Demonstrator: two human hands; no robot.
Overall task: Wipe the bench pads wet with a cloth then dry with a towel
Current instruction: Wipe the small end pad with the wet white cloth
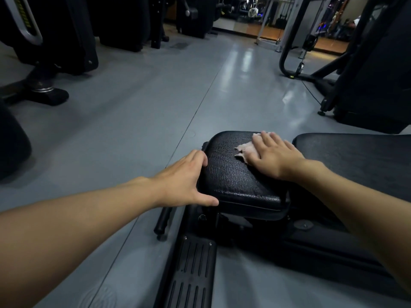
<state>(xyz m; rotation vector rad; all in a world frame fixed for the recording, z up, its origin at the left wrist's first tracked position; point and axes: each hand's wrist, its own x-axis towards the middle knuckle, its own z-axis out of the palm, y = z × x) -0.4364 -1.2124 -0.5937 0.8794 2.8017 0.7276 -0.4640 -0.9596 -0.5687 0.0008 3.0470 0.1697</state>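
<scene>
Black pad (233, 181) seen from above, pale cloth (243, 150) pressed flat on the pad's far right part by the right hand (274, 157), fingers straight, pad's left corner clasped by the left hand (184, 181), second pad (355, 156) just right of it.

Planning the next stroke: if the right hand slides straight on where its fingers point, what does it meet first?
The right hand, flat on the cloth, would soon reach the seat pad's far edge; beyond looks like open floor.
</scene>
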